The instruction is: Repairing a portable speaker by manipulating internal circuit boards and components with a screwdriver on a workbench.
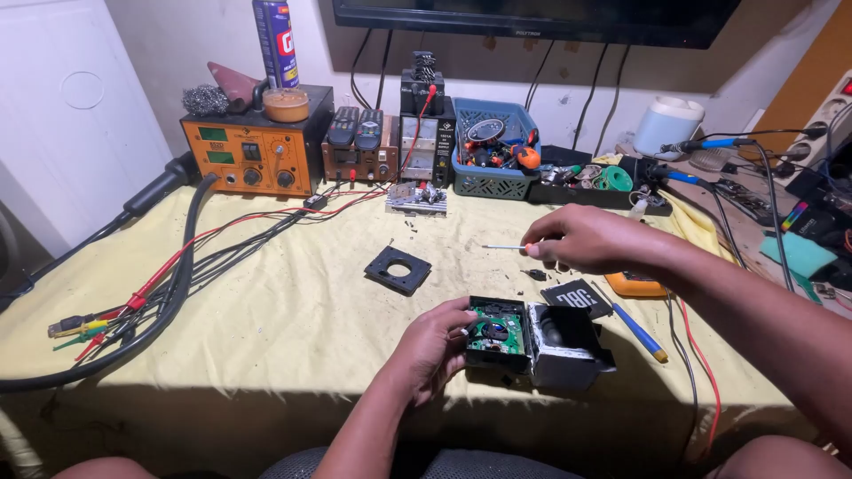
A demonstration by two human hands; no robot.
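Yellow cloth (293, 293) covers the bench. The opened black speaker (537, 341) sits at its near edge; your left hand (435, 348) clasps its left side beside the green circuit board (497, 326). Behind it, your right hand (581, 239) pinches a thin screwdriver (504, 247), tip pointing left.

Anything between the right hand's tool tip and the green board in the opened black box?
Nothing visible. The right hand holds a thin tool above bare cloth; the green board lies exposed, left hand gripping the black box from its left side.
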